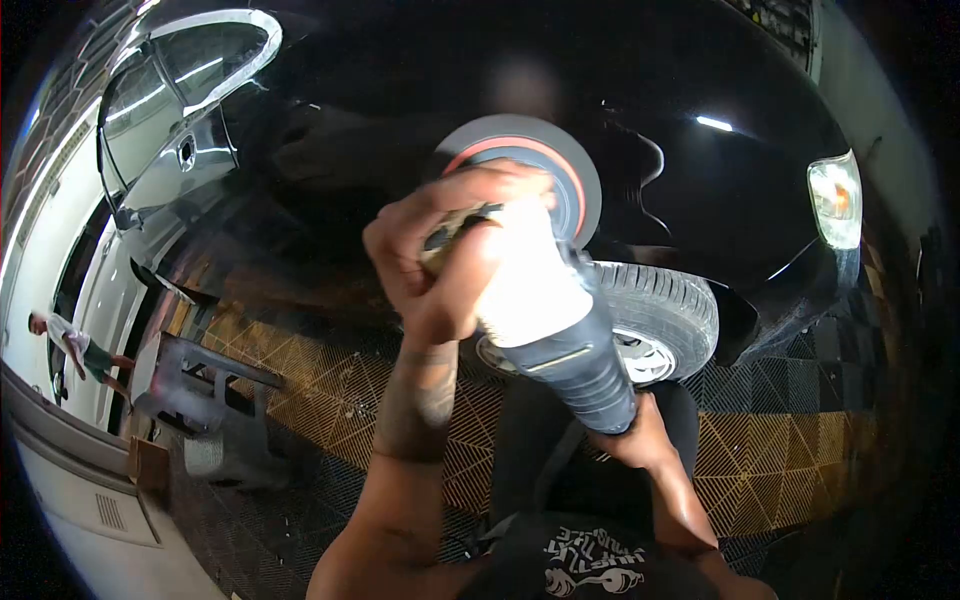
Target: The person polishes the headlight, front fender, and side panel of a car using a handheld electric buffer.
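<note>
Two-handed, gripping a polisher [540, 275] up front with left hand [405, 245], at rear with right hand [640, 438]. Probably buffing black car panel [690, 190]; next, likely needs pad [590, 185] kept flat.

Across the lower half of the frame runs a ridged tile floor, with tan tiles [765, 455] and dark tiles [735, 395]. A plain grey wall [880, 110] curves down the upper right, beside a dim, crowded shelf [780, 22]. At the lower left stand a pale panel [75, 500] with a slotted vent [110, 512] and a brown box [150, 466]; bright streaks of light edge the upper left.
</note>
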A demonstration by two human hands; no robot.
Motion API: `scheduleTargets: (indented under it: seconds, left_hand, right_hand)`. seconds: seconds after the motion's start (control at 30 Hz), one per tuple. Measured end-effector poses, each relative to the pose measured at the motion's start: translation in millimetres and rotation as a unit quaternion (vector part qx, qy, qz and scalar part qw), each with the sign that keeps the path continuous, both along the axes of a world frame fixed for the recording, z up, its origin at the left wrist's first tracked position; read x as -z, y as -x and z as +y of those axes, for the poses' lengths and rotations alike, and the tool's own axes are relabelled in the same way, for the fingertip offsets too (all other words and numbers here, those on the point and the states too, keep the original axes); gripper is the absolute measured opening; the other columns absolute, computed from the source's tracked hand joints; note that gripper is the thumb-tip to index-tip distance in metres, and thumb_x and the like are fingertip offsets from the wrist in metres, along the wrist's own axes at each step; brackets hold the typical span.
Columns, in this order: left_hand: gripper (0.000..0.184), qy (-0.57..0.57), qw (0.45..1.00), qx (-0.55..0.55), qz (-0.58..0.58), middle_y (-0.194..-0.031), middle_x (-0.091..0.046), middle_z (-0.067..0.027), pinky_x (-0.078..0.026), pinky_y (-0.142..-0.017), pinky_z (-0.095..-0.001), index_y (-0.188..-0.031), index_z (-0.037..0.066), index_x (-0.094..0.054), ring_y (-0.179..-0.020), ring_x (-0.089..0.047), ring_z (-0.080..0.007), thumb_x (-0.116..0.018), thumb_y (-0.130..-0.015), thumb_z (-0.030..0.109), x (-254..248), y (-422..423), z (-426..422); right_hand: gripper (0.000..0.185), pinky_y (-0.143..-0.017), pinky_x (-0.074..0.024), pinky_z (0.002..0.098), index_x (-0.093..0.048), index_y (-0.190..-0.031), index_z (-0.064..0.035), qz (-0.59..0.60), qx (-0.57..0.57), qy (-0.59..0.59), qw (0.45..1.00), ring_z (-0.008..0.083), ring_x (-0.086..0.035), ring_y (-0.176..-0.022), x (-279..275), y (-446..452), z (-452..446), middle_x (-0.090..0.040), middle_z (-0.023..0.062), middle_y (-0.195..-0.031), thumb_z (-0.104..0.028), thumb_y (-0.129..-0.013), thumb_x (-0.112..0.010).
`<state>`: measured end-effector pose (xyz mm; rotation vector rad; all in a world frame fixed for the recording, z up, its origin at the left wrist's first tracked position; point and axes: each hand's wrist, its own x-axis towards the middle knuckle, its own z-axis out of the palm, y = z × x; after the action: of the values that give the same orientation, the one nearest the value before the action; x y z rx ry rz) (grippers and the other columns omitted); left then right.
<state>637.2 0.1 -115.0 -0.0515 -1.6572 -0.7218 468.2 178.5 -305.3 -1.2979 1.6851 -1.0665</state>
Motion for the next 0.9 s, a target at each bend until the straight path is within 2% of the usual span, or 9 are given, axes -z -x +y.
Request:
scheduleTargets:
  seconds: [0.13,0.17,0.3,0.5,0.6,0.7,0.8,0.83,0.9]
  left_hand:
    - [0.031,-0.022,0.999,0.0,0.042,-0.096,-0.071,-0.0233,-0.055,-0.085,-0.0409,-0.097,-0.007,-0.068,-0.087,-0.071,-0.0293,-0.06,-0.082,0.019,7,-39,-15]
    - [0.033,-0.006,0.998,-0.02,0.052,-0.097,-0.07,-0.0247,-0.054,-0.086,-0.0424,-0.1,-0.006,-0.066,-0.087,-0.07,-0.0304,-0.06,-0.085,0.022,15,-50,-22]
    - [0.035,0.035,0.993,-0.049,0.098,-0.101,-0.067,-0.0273,-0.052,-0.088,-0.0474,-0.113,-0.003,-0.057,-0.088,-0.067,-0.0331,-0.056,-0.095,0.027,47,-65,-34]
    - [0.034,0.081,0.991,-0.052,0.093,-0.101,-0.067,-0.0247,-0.054,-0.085,-0.0484,-0.112,0.0,-0.058,-0.089,-0.068,-0.0334,-0.059,-0.096,0.03,61,-44,-16]
    - [0.036,0.003,0.995,-0.033,0.099,-0.101,-0.067,-0.0231,-0.055,-0.084,-0.0488,-0.11,0.0,-0.058,-0.089,-0.069,-0.0334,-0.064,-0.094,0.032,61,-23,4]
    - [0.027,0.001,0.997,-0.006,0.075,-0.097,-0.069,-0.0233,-0.055,-0.083,-0.0456,-0.102,-0.001,-0.062,-0.087,-0.07,-0.0317,-0.064,-0.087,0.022,58,-3,14]
    - [0.023,0.001,1.0,-0.007,0.023,-0.095,-0.072,-0.0224,-0.057,-0.08,-0.0379,-0.096,-0.005,-0.068,-0.084,-0.072,-0.0271,-0.061,-0.078,0.008,53,18,21]
    - [0.024,0.026,0.999,0.038,-0.012,-0.094,-0.072,-0.0214,-0.057,-0.078,-0.0358,-0.098,-0.006,-0.067,-0.083,-0.072,-0.0259,-0.062,-0.077,0.005,45,27,21]
    - [0.026,0.056,0.992,0.108,-0.04,-0.095,-0.072,-0.0198,-0.057,-0.075,-0.0333,-0.099,-0.007,-0.067,-0.081,-0.072,-0.0247,-0.065,-0.074,0.0,35,51,31]
  right_hand:
    - [0.042,-0.083,-0.0556,0.0374,-0.072,-0.094,0.0018,0.057,-0.004,0.064,0.996,0.0285,-0.073,-0.09,-24,-17,-18,-0.074,0.0182,-0.092,-0.018,-0.06,-0.086]
    - [0.041,-0.081,-0.056,0.0384,-0.072,-0.093,0.0023,0.112,-0.062,0.046,0.991,0.0319,-0.072,-0.086,-8,-13,-22,-0.073,0.0205,-0.088,-0.019,-0.061,-0.086]
    - [0.039,-0.079,-0.0565,0.0391,-0.071,-0.09,0.0021,0.115,-0.091,0.011,0.989,0.0366,-0.07,-0.082,4,-19,-31,-0.071,0.0233,-0.085,-0.021,-0.062,-0.085]
    - [0.042,-0.08,-0.0561,0.0397,-0.071,-0.093,-0.0009,0.107,-0.073,0.031,0.991,0.0355,-0.07,-0.087,32,-11,-22,-0.072,0.0201,-0.092,-0.02,-0.059,-0.086]
    - [0.043,-0.08,-0.056,0.0389,-0.071,-0.093,-0.0013,0.082,-0.049,0.007,0.995,0.0321,-0.072,-0.087,33,-3,-10,-0.073,0.018,-0.093,-0.02,-0.058,-0.086]
    - [0.043,-0.08,-0.0562,0.0367,-0.071,-0.096,-0.0018,0.053,-0.022,0.045,0.997,0.0247,-0.073,-0.089,45,7,-2,-0.073,0.0165,-0.093,-0.018,-0.059,-0.086]
    - [0.043,-0.082,-0.0564,0.036,-0.071,-0.096,-0.0009,0.026,-0.01,0.022,0.999,0.0249,-0.073,-0.089,50,17,11,-0.074,0.0167,-0.095,-0.017,-0.059,-0.085]
    - [0.042,-0.083,-0.0566,0.0361,-0.071,-0.095,0.0009,0.01,0.002,-0.011,1.0,0.025,-0.073,-0.091,58,20,15,-0.074,0.0161,-0.096,-0.017,-0.059,-0.084]
    - [0.04,-0.08,-0.0556,0.0346,-0.069,-0.093,0.0026,-0.028,0.053,0.032,0.998,0.0211,-0.071,-0.085,73,25,27,-0.074,0.0136,-0.09,-0.015,-0.059,-0.082]
